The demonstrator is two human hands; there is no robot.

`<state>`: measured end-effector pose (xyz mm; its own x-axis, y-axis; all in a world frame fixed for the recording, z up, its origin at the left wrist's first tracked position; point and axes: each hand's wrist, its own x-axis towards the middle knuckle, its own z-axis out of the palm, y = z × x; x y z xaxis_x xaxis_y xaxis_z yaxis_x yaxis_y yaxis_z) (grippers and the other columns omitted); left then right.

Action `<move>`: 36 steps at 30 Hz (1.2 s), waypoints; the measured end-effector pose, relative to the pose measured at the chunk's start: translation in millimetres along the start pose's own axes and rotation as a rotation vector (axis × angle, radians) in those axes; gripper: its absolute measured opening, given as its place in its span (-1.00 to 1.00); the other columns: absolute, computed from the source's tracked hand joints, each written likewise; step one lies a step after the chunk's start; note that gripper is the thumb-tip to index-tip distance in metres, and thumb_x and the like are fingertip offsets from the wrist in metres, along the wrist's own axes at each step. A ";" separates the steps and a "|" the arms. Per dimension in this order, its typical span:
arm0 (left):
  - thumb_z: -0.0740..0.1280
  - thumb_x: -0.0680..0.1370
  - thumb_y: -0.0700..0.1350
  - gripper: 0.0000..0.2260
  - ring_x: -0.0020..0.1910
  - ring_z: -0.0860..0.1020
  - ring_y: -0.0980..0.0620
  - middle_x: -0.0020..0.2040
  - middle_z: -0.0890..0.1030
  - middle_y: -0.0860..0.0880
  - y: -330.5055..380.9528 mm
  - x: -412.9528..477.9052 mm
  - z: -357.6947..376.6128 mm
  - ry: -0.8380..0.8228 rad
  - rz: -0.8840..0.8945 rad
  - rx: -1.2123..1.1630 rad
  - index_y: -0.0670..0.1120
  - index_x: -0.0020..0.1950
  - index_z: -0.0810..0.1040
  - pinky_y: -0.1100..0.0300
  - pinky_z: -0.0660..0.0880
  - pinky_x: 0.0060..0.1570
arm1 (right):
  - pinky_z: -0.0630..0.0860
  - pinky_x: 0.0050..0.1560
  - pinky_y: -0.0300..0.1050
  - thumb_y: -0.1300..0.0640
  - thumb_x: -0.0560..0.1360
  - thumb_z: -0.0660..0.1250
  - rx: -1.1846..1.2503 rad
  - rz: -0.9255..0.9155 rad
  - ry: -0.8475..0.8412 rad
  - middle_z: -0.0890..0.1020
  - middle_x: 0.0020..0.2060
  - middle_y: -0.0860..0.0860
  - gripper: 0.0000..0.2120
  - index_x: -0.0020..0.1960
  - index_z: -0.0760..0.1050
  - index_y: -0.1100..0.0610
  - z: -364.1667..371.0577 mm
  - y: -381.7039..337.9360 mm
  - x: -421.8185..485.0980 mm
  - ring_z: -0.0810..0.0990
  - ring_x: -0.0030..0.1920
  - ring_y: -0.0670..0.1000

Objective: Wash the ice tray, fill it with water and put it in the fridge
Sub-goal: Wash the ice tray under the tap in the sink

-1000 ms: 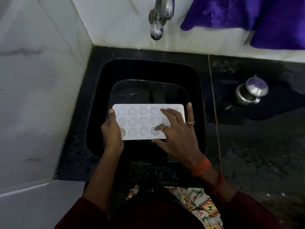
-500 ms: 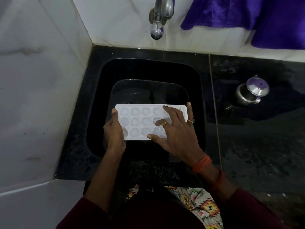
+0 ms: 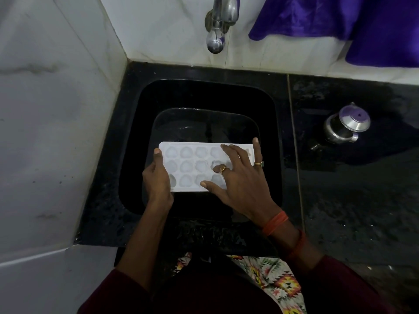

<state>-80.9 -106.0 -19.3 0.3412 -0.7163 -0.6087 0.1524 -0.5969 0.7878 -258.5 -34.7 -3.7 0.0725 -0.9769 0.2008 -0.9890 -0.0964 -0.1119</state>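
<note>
A white ice tray [image 3: 192, 166] with rows of rounded cups is held level over the black sink [image 3: 267, 103]. My left hand [image 3: 158, 177] grips its left end, thumb on the top rim and fingers hidden underneath. My right hand [image 3: 240, 177] lies spread over the tray's right half, fingers pressing into the cups and thumb at the near edge; it wears two rings. The chrome tap [image 3: 217, 26] hangs above the sink's back edge, and no water stream shows.
A black basin [image 3: 158, 123] sits inside the sink under the tray. A small steel pot with a lid [image 3: 347, 125] stands on the wet black counter [image 3: 362, 200] to the right. Purple cloth [image 3: 340, 21] hangs at the top right. White marble wall [image 3: 56, 109] closes the left side.
The tray has shifted slightly away from me. My right fingers have slid across the cups on the tray's right half. My left hand keeps its grip.
</note>
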 end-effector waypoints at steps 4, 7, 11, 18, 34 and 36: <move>0.26 0.62 0.24 -0.64 -0.06 0.71 -0.11 -0.08 0.72 -0.04 -0.2 0.5 -0.9 0.008 -0.011 -0.008 -0.01 -0.10 0.64 -0.11 0.65 0.02 | -0.07 0.56 0.39 -0.40 0.55 0.20 0.010 -0.007 0.052 0.57 0.34 0.10 -0.44 0.02 0.71 0.04 -3.2 -1.0 2.5 0.49 0.39 0.10; 0.26 0.62 0.23 -0.64 -0.09 0.71 -0.10 -0.10 0.73 -0.04 0.8 0.9 -0.6 0.006 -0.007 -0.011 -0.02 -0.10 0.65 -0.13 0.66 0.02 | -0.03 0.55 0.39 -0.38 0.55 0.22 0.013 -0.010 0.098 0.60 0.30 0.07 -0.46 -0.02 0.72 0.05 -6.3 -1.1 4.2 0.53 0.35 0.07; 0.25 0.62 0.22 -0.64 -0.09 0.71 -0.10 -0.08 0.73 -0.05 2.2 -0.5 0.3 -0.007 -0.002 -0.018 -0.02 -0.09 0.64 -0.13 0.66 0.02 | -0.10 0.57 0.37 -0.39 0.56 0.18 0.007 0.003 0.047 0.57 0.33 0.08 -0.44 0.04 0.71 0.04 -1.6 -1.5 3.2 0.49 0.39 0.09; 0.25 0.63 0.22 -0.66 -0.08 0.70 -0.08 -0.10 0.71 -0.01 3.9 -1.7 0.7 -0.008 0.007 -0.021 0.01 -0.11 0.63 -0.08 0.65 0.02 | -0.13 0.59 0.33 -0.38 0.58 0.17 0.032 0.015 0.073 0.57 0.32 0.06 -0.44 0.03 0.71 0.04 -3.5 -5.4 6.6 0.49 0.39 0.05; 0.24 0.63 0.21 -0.69 -0.07 0.69 -0.04 -0.07 0.70 0.02 6.4 -2.7 -3.4 -0.011 0.024 -0.024 0.04 -0.09 0.61 0.00 0.65 -0.02 | -0.20 0.59 0.31 -0.38 0.60 0.11 0.020 0.049 0.010 0.50 0.41 0.08 -0.41 0.04 0.71 0.04 -4.9 -13.2 10.0 0.42 0.46 0.07; 0.24 0.63 0.23 -0.68 -0.03 0.70 -0.07 -0.04 0.72 0.00 5.7 -1.3 -4.8 -0.016 0.028 -0.020 0.04 -0.06 0.63 -0.07 0.64 0.05 | -0.21 0.59 0.32 -0.39 0.60 0.09 0.017 0.051 -0.025 0.48 0.44 0.10 -0.40 0.07 0.70 0.03 -3.3 -14.2 9.5 0.39 0.48 0.09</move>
<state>-76.0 -106.7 -13.6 0.3307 -0.7384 -0.5876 0.1612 -0.5694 0.8061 -244.2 -42.0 3.0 0.0256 -0.9851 0.1699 -0.9893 -0.0494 -0.1376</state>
